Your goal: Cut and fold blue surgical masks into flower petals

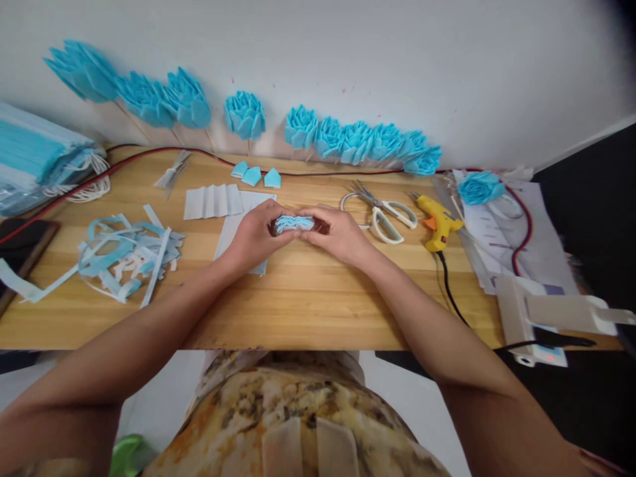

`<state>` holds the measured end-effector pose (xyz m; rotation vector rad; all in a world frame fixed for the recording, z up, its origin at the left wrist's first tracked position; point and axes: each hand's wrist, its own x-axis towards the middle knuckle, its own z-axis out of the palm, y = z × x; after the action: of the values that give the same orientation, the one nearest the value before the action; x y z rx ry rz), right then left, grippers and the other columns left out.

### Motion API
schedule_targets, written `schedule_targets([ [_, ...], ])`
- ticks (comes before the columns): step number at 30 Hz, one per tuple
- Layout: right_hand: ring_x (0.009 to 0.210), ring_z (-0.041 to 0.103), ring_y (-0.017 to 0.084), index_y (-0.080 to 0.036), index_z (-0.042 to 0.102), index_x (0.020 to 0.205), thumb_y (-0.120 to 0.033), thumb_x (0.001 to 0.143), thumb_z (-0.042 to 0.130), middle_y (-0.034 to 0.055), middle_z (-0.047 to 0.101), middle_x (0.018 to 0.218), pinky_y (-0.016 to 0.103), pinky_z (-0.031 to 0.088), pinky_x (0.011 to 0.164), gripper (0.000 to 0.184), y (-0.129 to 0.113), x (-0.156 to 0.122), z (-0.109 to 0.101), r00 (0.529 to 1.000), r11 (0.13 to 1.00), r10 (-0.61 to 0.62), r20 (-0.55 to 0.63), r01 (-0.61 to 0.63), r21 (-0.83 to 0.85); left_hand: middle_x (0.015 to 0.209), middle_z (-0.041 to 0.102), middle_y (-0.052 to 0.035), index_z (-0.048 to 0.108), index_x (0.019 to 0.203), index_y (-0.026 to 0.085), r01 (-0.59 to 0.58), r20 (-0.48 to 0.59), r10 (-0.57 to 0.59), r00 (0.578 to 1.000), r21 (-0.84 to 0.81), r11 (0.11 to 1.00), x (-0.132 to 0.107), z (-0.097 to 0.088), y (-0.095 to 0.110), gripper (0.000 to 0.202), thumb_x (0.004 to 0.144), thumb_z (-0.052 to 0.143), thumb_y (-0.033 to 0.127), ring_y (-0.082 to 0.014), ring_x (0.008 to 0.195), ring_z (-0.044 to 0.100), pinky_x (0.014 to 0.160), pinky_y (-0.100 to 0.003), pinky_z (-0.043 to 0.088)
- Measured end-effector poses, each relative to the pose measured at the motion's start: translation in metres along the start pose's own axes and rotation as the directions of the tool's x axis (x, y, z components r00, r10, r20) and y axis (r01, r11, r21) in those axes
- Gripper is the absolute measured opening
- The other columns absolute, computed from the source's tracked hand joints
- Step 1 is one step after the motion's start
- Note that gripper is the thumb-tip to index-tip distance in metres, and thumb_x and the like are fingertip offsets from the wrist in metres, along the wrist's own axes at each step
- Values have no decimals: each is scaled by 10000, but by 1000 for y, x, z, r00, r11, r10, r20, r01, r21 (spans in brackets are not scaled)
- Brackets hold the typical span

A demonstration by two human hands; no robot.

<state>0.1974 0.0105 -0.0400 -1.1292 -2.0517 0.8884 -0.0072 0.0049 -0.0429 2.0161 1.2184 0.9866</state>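
Between my two hands, over the middle of the table, is a small folded stack of light-blue and white fabric [294, 224], pleated along its edge. My left hand [256, 232] is closed on its left end, and my right hand [340, 233] is closed on the right end. Both thumbs press at the near side. Under and beside my left hand lies a flat white fabric sheet [229, 233]. A creased pale sheet [212, 201] is just behind it. Scissors [385, 211] with white handles lie right of my right hand.
Blue fabric flowers [244, 116] on sticks lean along the wall. Small blue folded pieces [272, 177] lie at the back. A heap of cut strips [130, 255] and packed face masks [44, 152] are left. A yellow glue gun [438, 222], papers [507, 232] and a power strip [517, 311] are right.
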Motion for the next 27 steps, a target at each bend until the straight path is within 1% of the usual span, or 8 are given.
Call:
schedule_targets([
  [3, 729, 548, 140, -182, 714, 1043, -247, 806, 702, 11, 634, 837, 268, 418, 681, 246, 0, 0, 0, 999, 999, 15, -32, -13, 40, 776, 593, -7, 706, 881, 171, 19, -16, -19, 1000, -7, 1000, 0, 0, 3, 186, 790, 689, 332, -122, 659, 504, 603, -251, 393],
  [6, 683, 503, 129, -183, 657, 833, -277, 802, 689, -16, 562, 738, 263, 392, 650, 103, -1, 0, -1, 997, 997, 32, -73, -27, 68, 736, 589, 4, 692, 837, 171, 69, -15, -69, 997, -46, 997, 0, -1, 6, 174, 802, 657, 338, -114, 626, 488, 586, -248, 390],
  [9, 659, 478, 124, -196, 565, 716, -311, 809, 676, -25, 524, 707, 262, 376, 628, 185, -4, 0, -4, 994, 997, 46, -98, -39, 73, 715, 618, 3, 689, 845, 166, 149, 15, -149, 989, -128, 980, -1, -1, 6, 215, 800, 653, 374, -121, 626, 507, 582, -252, 397],
  [16, 726, 535, 141, -194, 616, 861, -380, 868, 624, 5, 620, 802, 271, 424, 671, 186, -5, -1, -8, 993, 982, 62, -96, -44, 184, 711, 635, -6, 657, 799, 160, 244, 132, -212, 968, -331, 912, -1, -1, 6, 254, 778, 699, 409, -118, 611, 528, 563, -250, 397],
  [20, 680, 511, 132, -189, 627, 891, -419, 896, 598, 0, 621, 763, 259, 396, 625, 231, -4, -3, -13, 996, 981, 89, -29, -83, 173, 582, 537, 27, 596, 694, 175, 247, 240, -181, 954, -277, 929, 1, -8, 10, 267, 788, 698, 403, -99, 525, 451, 505, -247, 333],
  [22, 681, 515, 133, -181, 641, 881, -394, 892, 603, 5, 635, 769, 258, 389, 627, 216, -4, -2, -16, 997, 988, 76, 28, -79, 130, 602, 567, 15, 625, 734, 175, 189, 153, -160, 975, -203, 961, 1, -12, 13, 278, 836, 659, 431, -111, 550, 477, 530, -257, 362],
  [25, 663, 504, 129, -171, 662, 847, -344, 884, 611, -1, 637, 740, 259, 372, 635, 184, -4, 1, -19, 990, 997, 68, 126, -71, 23, 712, 660, -22, 677, 832, 171, 59, -117, -60, 991, -15, 998, 0, -17, 17, 276, 917, 577, 414, -136, 649, 551, 624, -275, 433],
  [27, 656, 506, 131, -165, 672, 830, -323, 887, 610, -5, 631, 713, 262, 361, 640, 180, -4, 5, -18, 984, 996, 75, 160, -65, -65, 773, 695, -36, 702, 886, 176, -49, -152, 68, 986, 123, 991, -2, -16, 18, 243, 944, 546, 354, -153, 713, 592, 691, -289, 461],
])
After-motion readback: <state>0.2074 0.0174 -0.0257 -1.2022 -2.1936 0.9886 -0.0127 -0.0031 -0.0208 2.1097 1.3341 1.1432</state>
